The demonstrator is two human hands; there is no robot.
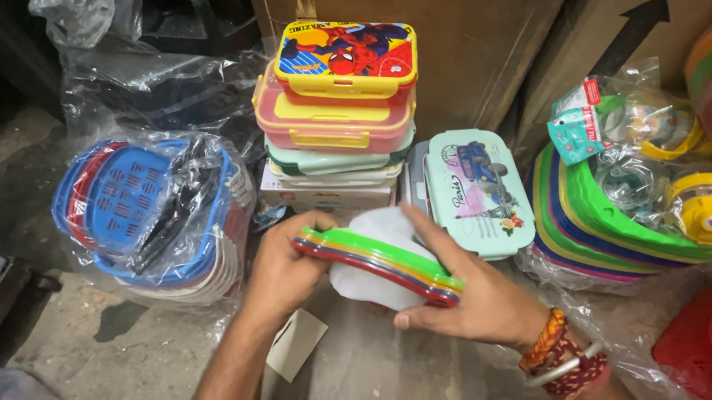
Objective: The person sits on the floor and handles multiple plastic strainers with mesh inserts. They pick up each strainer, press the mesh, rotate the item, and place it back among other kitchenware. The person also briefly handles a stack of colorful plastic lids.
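Head view: I see both hands closed on a small stack of flat coloured lids, green on top, red at the bottom, held level above the floor in front of a pile of lunch boxes. Left hand grips the stack's left end, fingers curled round the edge. Right hand clamps the right end, palm under, fingers spread flat over the top; a white bag shows behind it. Progress, by my judgement: the stack is gathered and aligned but not yet set down anywhere. A wrapped bundle of blue baskets lies left, a wrapped stack of green trays right, a mint box between.
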